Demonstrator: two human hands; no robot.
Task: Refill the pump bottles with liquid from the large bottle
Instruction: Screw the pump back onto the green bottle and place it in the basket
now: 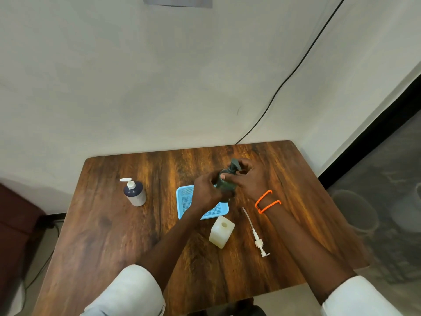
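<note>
My left hand [206, 190] is curled round the body of the green bottle [224, 187], holding it above the far edge of the blue basket [185, 202]. My right hand [247, 179] grips the same bottle at the shoulder, fingers bent round the neck just under the green pump [234, 165]. Both hands grasp; neither is free.

Nearest to me, below the right wrist, a loose white pump [259, 240] with its long dip tube lies flat on the table [114, 224]. Just left of it, below the left wrist, stands the square bottle [221, 231], pale, neck open and uncapped. I judge this the one the loose pump belongs to.

Well off to the left of the left hand stands the dark bottle [134, 192], white pump fitted, upright.

Handling assessment: the green bottle appears to be rigid plastic, smooth and likely slippery if wet with soap. I would keep the left hand low on the body for counter-torque and turn at the collar, not the nozzle, which could snap or dispense. The dip tube is thin and flexible; lift straight out. Fill levels cannot be read. I cannot tell which bottle counts as the large one.
</note>
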